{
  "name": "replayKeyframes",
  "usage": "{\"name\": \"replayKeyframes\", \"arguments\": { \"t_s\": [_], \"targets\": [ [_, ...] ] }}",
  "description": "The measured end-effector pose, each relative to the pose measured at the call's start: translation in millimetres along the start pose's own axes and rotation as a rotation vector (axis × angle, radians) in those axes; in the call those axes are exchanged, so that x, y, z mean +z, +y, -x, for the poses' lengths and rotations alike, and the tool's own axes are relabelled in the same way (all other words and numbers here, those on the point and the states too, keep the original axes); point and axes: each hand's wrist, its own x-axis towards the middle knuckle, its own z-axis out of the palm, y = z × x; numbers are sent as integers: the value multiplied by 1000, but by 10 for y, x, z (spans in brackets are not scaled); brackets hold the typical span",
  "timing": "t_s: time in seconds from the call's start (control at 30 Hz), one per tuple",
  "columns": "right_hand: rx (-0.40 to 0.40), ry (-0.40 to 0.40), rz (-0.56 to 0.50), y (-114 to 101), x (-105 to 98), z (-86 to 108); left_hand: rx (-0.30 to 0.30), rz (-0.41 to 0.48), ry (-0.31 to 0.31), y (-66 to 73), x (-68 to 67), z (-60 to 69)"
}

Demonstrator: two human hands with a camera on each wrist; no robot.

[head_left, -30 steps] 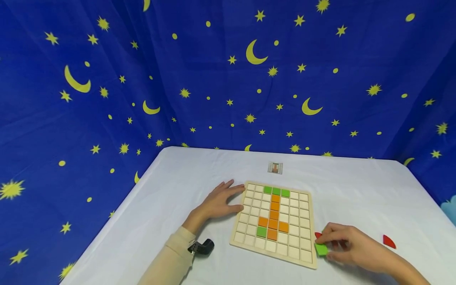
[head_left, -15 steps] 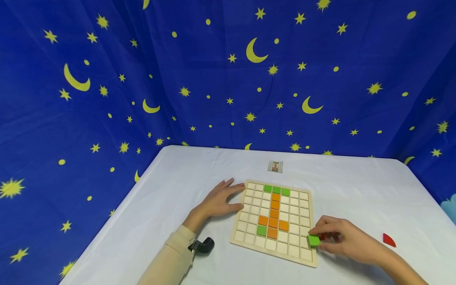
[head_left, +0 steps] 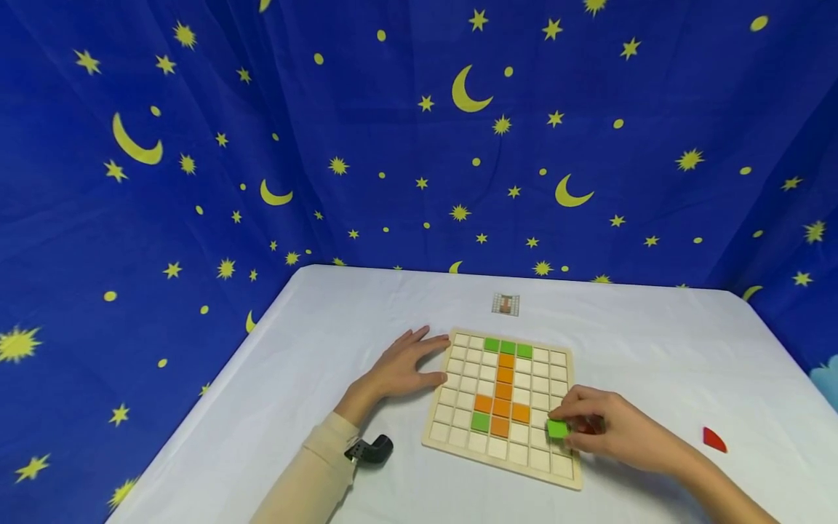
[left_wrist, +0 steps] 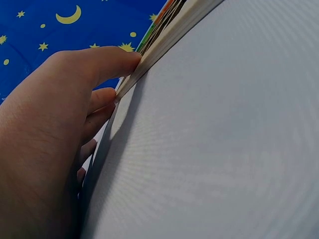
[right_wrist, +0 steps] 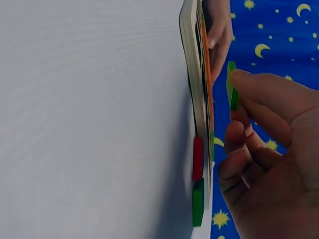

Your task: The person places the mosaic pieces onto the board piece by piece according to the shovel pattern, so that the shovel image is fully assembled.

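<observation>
A wooden grid board (head_left: pixel 496 461) lies on the white table, with an orange tile (head_left: pixel 503 391) column, side tiles and several green tiles (head_left: pixel 508 348) set in it. My right hand (head_left: pixel 612 429) pinches a green square tile (head_left: pixel 558 429) between thumb and fingers, over the board's right columns. In the right wrist view this held tile (right_wrist: pixel 232 87) stands apart from the board. My left hand (head_left: pixel 399 370) touches the board's left edge with thumb and index finger, its fingers fairly straight. The left wrist view shows the thumb on the rim (left_wrist: pixel 162 47).
A small patterned card (head_left: pixel 505 304) lies beyond the board. A red quarter-round piece (head_left: pixel 714 439) is on the table at right. Beside the board, the right wrist view shows a red piece (right_wrist: pixel 198 158) and another green piece (right_wrist: pixel 198 203). Blue star-patterned cloth (head_left: pixel 366 131) stands behind.
My right hand has carried the green tile left, from beside the board's right edge to over its right columns. My left hand has stayed at the board's left edge.
</observation>
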Motion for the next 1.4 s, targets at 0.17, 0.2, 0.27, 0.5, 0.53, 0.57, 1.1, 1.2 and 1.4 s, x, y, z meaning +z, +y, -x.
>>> {"name": "replayKeyframes", "arguments": {
  "t_s": [0.17,0.2,0.27,0.5,0.53,0.57,1.1,1.2,1.4],
  "targets": [
    [-22,5,-5,-22,44,-66,17,4,8,-1,-9,-1],
    [-30,4,-4,-24,52,-76,18,2,7,-3,-9,-2],
    [-51,1,-1,-27,68,-96,19,-1,8,-8,-4,-4],
    [-118,-13,36,-66,142,-173,1,-6,2,-8,-3,0],
    [-123,-16,41,-73,154,-186,-2,-6,0,-7,-2,0],
    [-128,-19,46,-82,165,-201,-5,-8,-1,-10,0,-2],
    [-184,1,97,-133,328,-358,11,1,-3,17,-21,-3],
    [-185,5,96,-123,346,-356,1,-2,-13,27,-28,-5],
    [-177,18,121,-121,373,-364,-3,2,-14,20,-28,-5]
  ]
}}
